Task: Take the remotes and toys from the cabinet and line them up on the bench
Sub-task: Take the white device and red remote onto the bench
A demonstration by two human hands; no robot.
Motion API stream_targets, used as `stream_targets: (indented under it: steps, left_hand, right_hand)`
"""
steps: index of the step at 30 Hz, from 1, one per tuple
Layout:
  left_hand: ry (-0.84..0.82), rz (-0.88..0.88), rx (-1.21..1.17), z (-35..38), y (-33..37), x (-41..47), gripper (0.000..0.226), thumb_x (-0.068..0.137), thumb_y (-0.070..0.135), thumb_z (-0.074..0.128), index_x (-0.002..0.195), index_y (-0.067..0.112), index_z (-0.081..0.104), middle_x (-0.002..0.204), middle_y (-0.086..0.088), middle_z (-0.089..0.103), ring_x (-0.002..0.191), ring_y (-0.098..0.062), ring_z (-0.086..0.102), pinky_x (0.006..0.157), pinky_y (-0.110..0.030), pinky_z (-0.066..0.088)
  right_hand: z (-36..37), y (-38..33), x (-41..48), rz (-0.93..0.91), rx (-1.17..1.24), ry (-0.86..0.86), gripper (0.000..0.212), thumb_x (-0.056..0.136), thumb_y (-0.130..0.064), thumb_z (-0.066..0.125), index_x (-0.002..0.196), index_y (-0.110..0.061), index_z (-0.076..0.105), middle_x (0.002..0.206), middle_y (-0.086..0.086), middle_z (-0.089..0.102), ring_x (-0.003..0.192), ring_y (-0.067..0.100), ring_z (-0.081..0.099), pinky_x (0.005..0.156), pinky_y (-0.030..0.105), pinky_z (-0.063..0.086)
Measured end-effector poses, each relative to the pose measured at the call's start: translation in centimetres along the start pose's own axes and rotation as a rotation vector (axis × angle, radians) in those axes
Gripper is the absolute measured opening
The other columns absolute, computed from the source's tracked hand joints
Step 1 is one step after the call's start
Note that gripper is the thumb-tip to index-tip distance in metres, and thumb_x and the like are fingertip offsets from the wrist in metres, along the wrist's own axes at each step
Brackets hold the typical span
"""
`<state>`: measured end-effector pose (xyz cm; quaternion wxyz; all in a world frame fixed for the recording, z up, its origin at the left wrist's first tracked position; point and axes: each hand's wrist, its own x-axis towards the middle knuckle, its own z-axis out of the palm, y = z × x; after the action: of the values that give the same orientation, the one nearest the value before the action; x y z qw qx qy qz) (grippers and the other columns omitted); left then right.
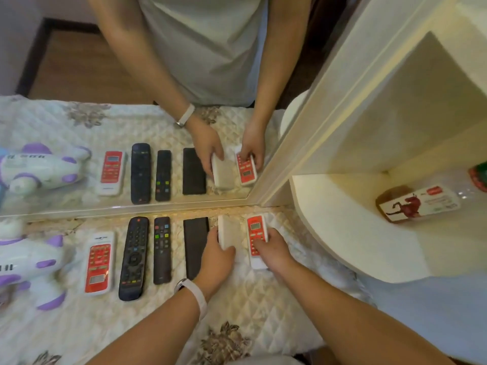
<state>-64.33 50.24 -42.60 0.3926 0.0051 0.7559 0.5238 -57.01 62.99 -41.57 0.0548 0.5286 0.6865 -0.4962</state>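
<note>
Several remotes lie in a row on the quilted bench in front of a mirror. From the left: a white and purple toy plane, a red-and-white remote, a large black remote, a smaller black remote and a plain black remote. My left hand holds a white remote tilted on its edge. My right hand rests on a second red-and-white remote, which lies flat at the row's right end.
The mirror behind the row repeats the whole scene. To the right stands a cream cabinet with a rounded shelf; on it lies a bottle with a red horse label and a red-green object.
</note>
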Motion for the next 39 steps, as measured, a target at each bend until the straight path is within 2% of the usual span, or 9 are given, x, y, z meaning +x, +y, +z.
stream_targets:
  steps: [5,8,11,15,20,25,30,35,39]
  left_hand:
    - [-0.067,0.067,0.136,-0.4,0.0,-0.2,0.067,0.083,-0.001,0.052,0.143,0.025,0.034,0.119,0.006,0.054,0.102,-0.011,0.054,0.067,-0.013,0.04]
    - [-0.067,0.106,0.284,-1.1,0.5,-0.8,0.07,0.084,0.009,0.057,0.147,0.021,0.029,0.132,-0.004,0.047,0.119,-0.023,0.051,0.085,-0.024,0.043]
    - [-0.057,0.131,0.428,-1.6,0.7,-1.6,0.07,0.089,0.018,0.058,0.15,0.012,0.024,0.147,-0.009,0.032,0.132,-0.024,0.041,0.102,-0.029,0.035]
    - [-0.057,0.267,0.54,-2.2,0.9,-3.4,0.059,0.09,0.021,0.057,0.145,0.013,0.036,0.148,-0.005,0.036,0.134,-0.021,0.038,0.107,-0.029,0.032]
    - [0.029,0.402,0.679,-2.5,0.5,-5.8,0.05,0.09,0.022,0.057,0.138,0.01,0.047,0.139,-0.006,0.048,0.128,-0.02,0.045,0.107,-0.028,0.033]
    - [0.117,0.478,0.851,-2.8,0.4,-9.0,0.048,0.09,0.029,0.056,0.137,0.017,0.05,0.138,0.0,0.051,0.126,-0.018,0.046,0.105,-0.033,0.04]
    - [0.333,0.647,1.021,-2.7,1.2,-13.7,0.036,0.082,0.028,0.063,0.115,0.015,0.065,0.113,-0.004,0.065,0.104,-0.022,0.059,0.084,-0.036,0.05]
    - [0.508,0.541,1.095,-3.5,0.0,-19.1,0.042,0.085,0.034,0.058,0.122,0.013,0.063,0.122,-0.009,0.063,0.111,-0.029,0.059,0.092,-0.042,0.048]
    - [0.629,0.462,1.065,-3.9,-2.2,-24.2,0.042,0.089,0.037,0.055,0.123,0.014,0.062,0.127,-0.011,0.06,0.116,-0.03,0.055,0.095,-0.044,0.047]
  right_hand:
    - [0.0,-0.2,0.5,-0.029,-0.165,-0.017,0.021,0.091,-0.013,0.057,0.112,-0.009,0.058,0.098,0.005,0.064,0.079,0.015,0.059,0.049,0.006,0.04]
    - [-0.3,-0.1,0.6,-0.038,-0.258,-0.025,0.026,0.091,-0.024,0.059,0.114,-0.012,0.058,0.105,0.005,0.068,0.09,0.021,0.065,0.072,0.027,0.052]
    - [-1.1,0.2,0.4,-0.098,-0.355,-0.016,0.022,0.088,-0.031,0.059,0.102,-0.014,0.059,0.098,0.003,0.068,0.082,0.02,0.064,0.066,0.029,0.048]
    - [-2.2,1.2,0.0,-0.169,-0.432,-0.001,0.025,0.079,-0.038,0.054,0.089,-0.016,0.058,0.093,0.007,0.065,0.078,0.022,0.063,0.069,0.038,0.053]
    - [-4.0,1.0,-2.9,-0.3,-0.519,-0.074,0.028,0.091,-0.035,0.05,0.11,-0.016,0.056,0.102,0.001,0.052,0.094,0.024,0.057,0.077,0.035,0.046]
    - [-5.8,1.3,-5.2,-0.567,-0.722,-0.081,0.039,0.091,-0.041,0.045,0.119,-0.017,0.057,0.116,0.004,0.057,0.106,0.025,0.056,0.083,0.039,0.049]
    - [-6.9,0.8,-7.5,-0.892,-0.857,-0.09,0.044,0.093,-0.043,0.042,0.128,-0.018,0.053,0.125,0.003,0.056,0.112,0.026,0.052,0.085,0.038,0.046]
    - [-6.3,0.7,-9.9,-1.238,-0.941,-0.124,0.05,0.087,-0.045,0.034,0.113,-0.013,0.064,0.107,0.006,0.065,0.096,0.03,0.06,0.074,0.04,0.05]
    - [-4.5,0.5,-13.0,-1.422,-0.949,-0.215,0.055,0.088,-0.045,0.034,0.12,-0.011,0.064,0.118,0.01,0.064,0.107,0.032,0.06,0.085,0.045,0.051]
